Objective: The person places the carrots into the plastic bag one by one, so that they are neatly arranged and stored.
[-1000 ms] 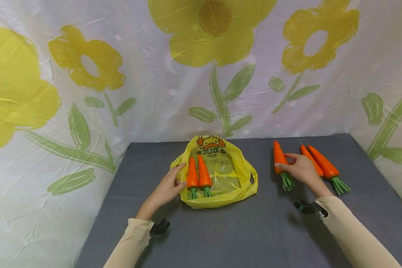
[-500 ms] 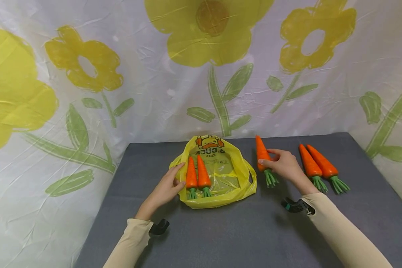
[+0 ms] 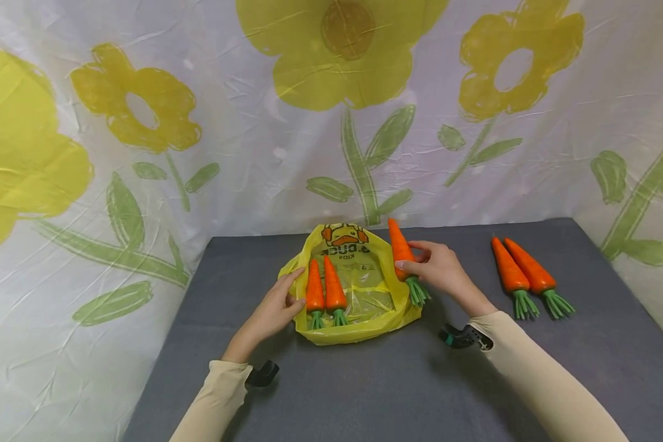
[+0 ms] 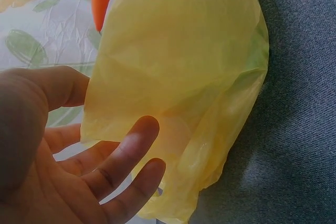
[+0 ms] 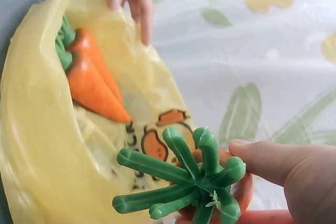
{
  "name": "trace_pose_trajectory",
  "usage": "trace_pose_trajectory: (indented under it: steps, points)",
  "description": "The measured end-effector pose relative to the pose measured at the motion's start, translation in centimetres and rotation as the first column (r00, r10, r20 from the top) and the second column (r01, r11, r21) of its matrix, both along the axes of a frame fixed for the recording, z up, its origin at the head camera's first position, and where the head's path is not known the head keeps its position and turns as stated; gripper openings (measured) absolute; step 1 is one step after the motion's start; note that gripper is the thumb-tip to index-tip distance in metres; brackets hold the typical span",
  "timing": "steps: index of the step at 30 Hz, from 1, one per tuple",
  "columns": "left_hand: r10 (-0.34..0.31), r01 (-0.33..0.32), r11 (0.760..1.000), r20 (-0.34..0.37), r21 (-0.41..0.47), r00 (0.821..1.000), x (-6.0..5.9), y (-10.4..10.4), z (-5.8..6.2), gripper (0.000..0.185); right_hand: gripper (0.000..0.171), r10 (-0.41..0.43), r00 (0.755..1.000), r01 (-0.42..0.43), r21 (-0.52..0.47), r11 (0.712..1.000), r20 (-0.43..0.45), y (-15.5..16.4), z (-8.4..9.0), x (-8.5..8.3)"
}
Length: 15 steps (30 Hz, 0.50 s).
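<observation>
Carrying the toy carrot [image 3: 401, 250] over the right rim of the yellow bag [image 3: 359, 328], we are risking snagging its green stalks on the thin plastic and dragging the mouth shut. It is orange, glossy and gripped near the top by our right hand [image 3: 441, 270]. Our left hand [image 3: 273, 310], fingers relaxed, is touching the bag's left edge beside two bagged carrots [image 3: 325, 288]. Two more carrots [image 3: 522, 273] are lying to the right on the tabletop [image 3: 364, 393].

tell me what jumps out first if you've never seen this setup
The right hand holds an orange toy carrot by its green top, just over the right edge of a yellow plastic bag mid-table. Two carrots already lie in the bag, whose left edge the left hand touches. Two more carrots lie on the grey table to the right, before a big yellow-flower backdrop.
</observation>
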<state>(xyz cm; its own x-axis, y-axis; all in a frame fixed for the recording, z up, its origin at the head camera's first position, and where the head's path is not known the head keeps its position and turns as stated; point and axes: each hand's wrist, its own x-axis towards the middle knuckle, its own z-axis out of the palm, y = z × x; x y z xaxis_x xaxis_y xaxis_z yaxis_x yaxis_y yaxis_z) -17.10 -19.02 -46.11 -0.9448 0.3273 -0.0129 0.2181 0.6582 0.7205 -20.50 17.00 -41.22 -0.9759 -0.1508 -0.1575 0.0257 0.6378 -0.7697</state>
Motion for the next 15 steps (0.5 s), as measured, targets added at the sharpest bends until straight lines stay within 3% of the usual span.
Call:
trace_pose_trajectory:
  steps: [15]
  points:
    - [-0.006,0.006,1.000,-0.013,0.007,1.000,-0.1,-0.1,-0.1,0.071,0.070,0.087,0.996,-0.086,-0.053,0.995,0.012,-4.4,-0.2,0.3]
